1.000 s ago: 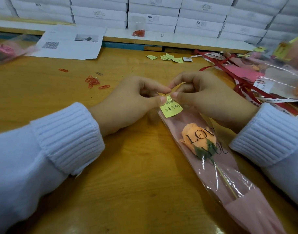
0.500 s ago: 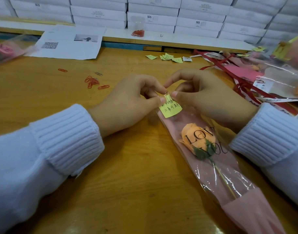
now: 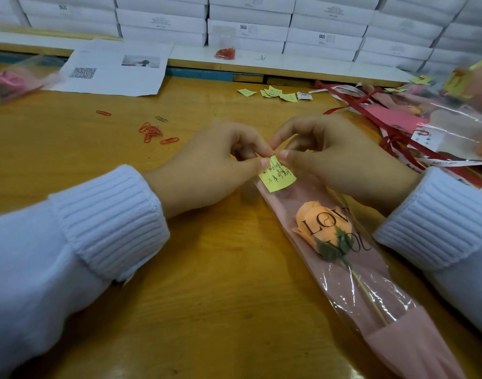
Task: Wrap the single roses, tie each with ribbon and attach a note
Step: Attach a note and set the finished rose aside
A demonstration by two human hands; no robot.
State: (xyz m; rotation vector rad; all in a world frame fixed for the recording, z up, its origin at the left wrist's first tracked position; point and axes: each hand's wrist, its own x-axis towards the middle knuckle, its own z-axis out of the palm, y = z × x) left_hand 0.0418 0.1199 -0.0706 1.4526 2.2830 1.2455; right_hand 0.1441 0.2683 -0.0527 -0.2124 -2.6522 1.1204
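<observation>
Note step. Your left hand (image 3: pixel 207 168) and right hand (image 3: pixel 335 157) both pinch the yellow note (image 3: pixel 278 177) at the mouth of the sleeve (image 3: pixel 371 291). The wrapped rose (image 3: pixel 323 225) lies on the surface (image 3: pixel 207 269). Next, probably: fix the note firmly without tearing the paper.

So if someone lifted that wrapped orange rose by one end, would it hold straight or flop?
Probably floppy: the wrapped rose is thin film and paper round one slim stem, so it would likely sag. Likely light. The glossy, creased film looks slippery; the left hand and right hand pinch the yellow note at its top.
</observation>
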